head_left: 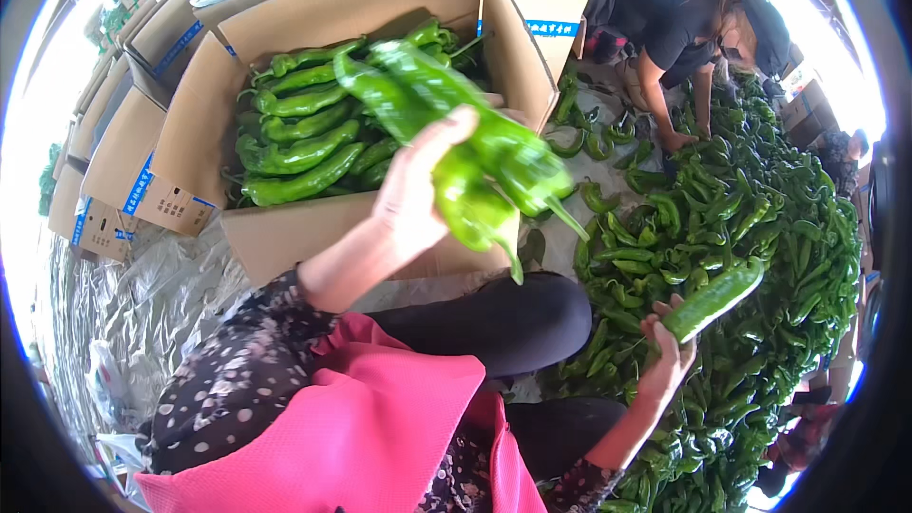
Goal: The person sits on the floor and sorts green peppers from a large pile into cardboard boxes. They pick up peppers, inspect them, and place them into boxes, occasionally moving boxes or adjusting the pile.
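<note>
Long glossy green peppers (pixel 518 157): light to lift, easy to bruise

Your left hand (pixel 418 180) is closed round a bunch of these, at least three, above the near right part of the open brown cardboard box (pixel 275 242). The bunch is blurred; your thumb lies on top and the fingers beneath are hidden. Your right hand (pixel 670 351) grips a single straight green pepper (pixel 717 299) by its lower end, to the right of the box and nearer to you, over the heap of loose green peppers (pixel 731 361). More slender green peppers (pixel 304 133) lie side by side inside the box.

Expect each one to be light and probably hollow, firm along its length but apt to crack under a squeeze. The shiny skin looks slippery, so bunched ones may slide on each other. Hold them across the middle, thumb over, fingers spread beneath. Avoid lifting by the thin curved stems (pixel 568 218), which may snap.
</note>
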Tool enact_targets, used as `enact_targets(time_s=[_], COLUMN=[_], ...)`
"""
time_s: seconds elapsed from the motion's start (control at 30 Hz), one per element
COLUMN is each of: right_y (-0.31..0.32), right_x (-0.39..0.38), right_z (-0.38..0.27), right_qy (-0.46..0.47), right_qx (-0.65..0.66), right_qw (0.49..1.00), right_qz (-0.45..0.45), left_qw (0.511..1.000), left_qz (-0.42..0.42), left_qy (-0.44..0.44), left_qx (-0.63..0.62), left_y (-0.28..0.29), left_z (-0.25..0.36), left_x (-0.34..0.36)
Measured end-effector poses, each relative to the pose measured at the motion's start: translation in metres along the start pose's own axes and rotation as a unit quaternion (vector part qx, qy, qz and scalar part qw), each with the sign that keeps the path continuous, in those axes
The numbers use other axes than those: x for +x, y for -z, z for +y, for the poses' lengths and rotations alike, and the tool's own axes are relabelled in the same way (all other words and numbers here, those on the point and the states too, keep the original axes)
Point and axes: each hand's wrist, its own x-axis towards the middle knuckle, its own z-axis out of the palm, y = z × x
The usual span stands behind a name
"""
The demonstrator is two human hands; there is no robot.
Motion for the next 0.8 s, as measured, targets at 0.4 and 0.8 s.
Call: enact_targets(time_s=[0.4,0.8], right_y=[0.040,0.029], right_x=[-0.006,-0.003], right_z=[0.051,0.066], right_qy=[-0.069,-0.095], right_qx=[-0.005,-0.043], right_qw=[0.997,0.994], right_qz=[0.043,0.027], left_qw=[0.981,0.394], left_qz=[0.129,-0.081], left_qy=[0.111,-0.229], left_qx=[0.097,0.886], left_y=[0.107,0.138], left_z=[0.032,0.069], left_x=[-0.017,0.078])
